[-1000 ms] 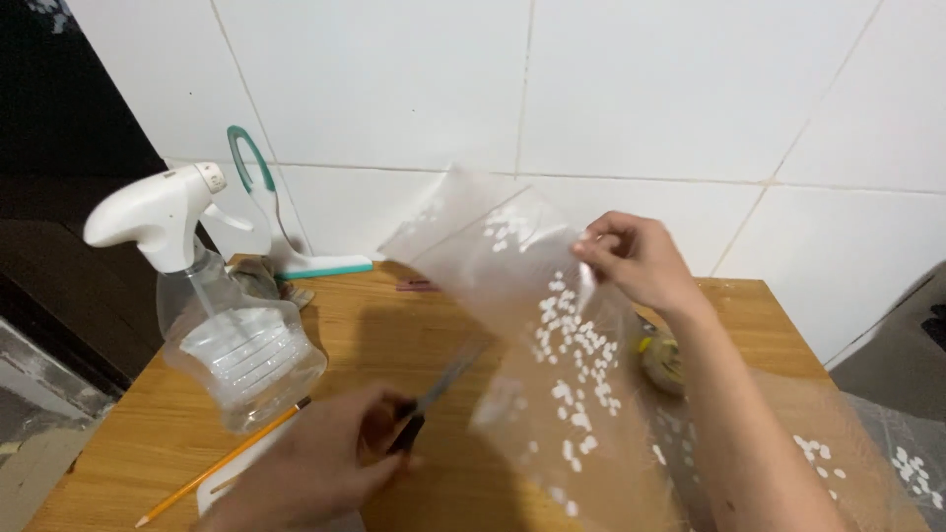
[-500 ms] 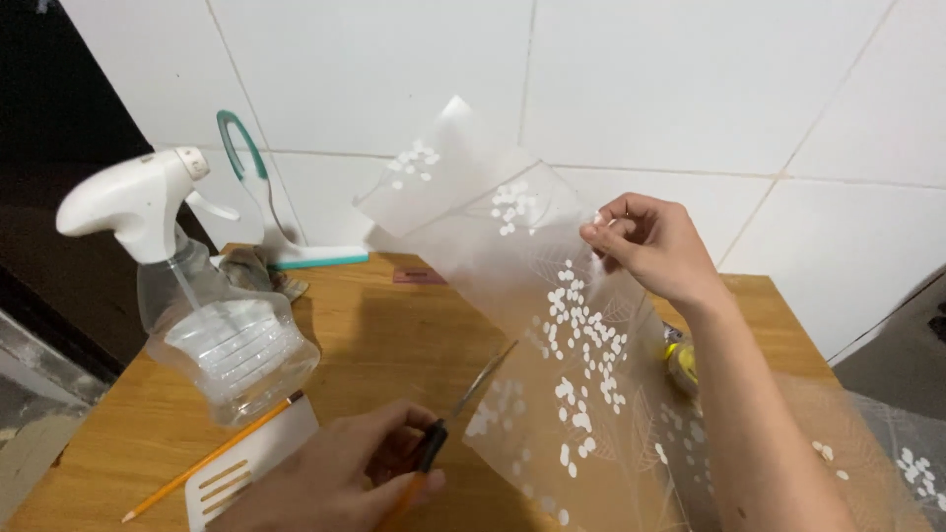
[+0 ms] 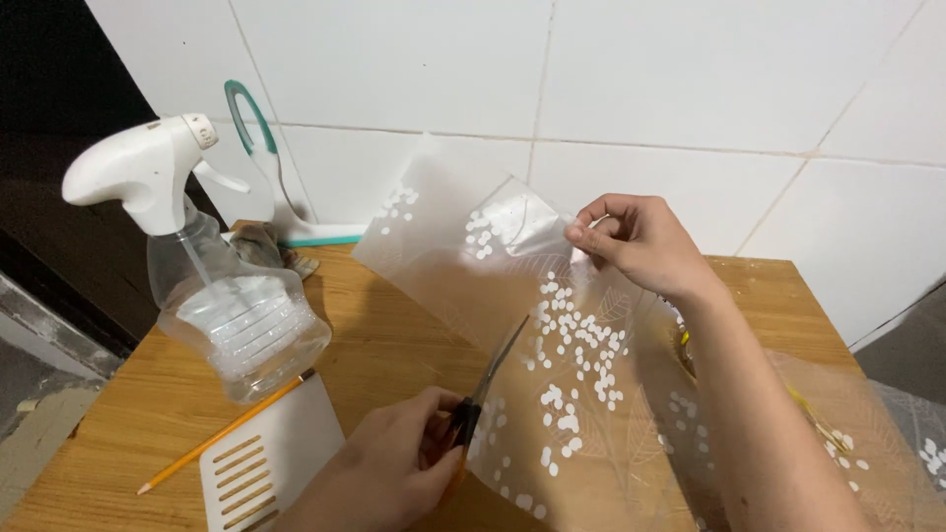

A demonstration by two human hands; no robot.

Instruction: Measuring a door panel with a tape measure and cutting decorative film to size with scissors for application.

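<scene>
- Your one clear plastic film sheet with white dots (image 3: 552,365) hangs above the wooden table (image 3: 394,335), long axis slanting down-right.
- Your right hand (image 3: 641,241) pinches its top edge.
- Your left hand (image 3: 394,473) grips one pair of dark-handled scissors (image 3: 483,394), blades pointing up-right into it.

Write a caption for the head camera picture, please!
Left hand cuts clear dotted film with scissors; right hand holds it up.

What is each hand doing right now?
Left hand: closed around the scissors, blades at the film's edge.
Right hand: fingers pinching the top of the translucent white-dotted plastic film, holding it up.
</scene>
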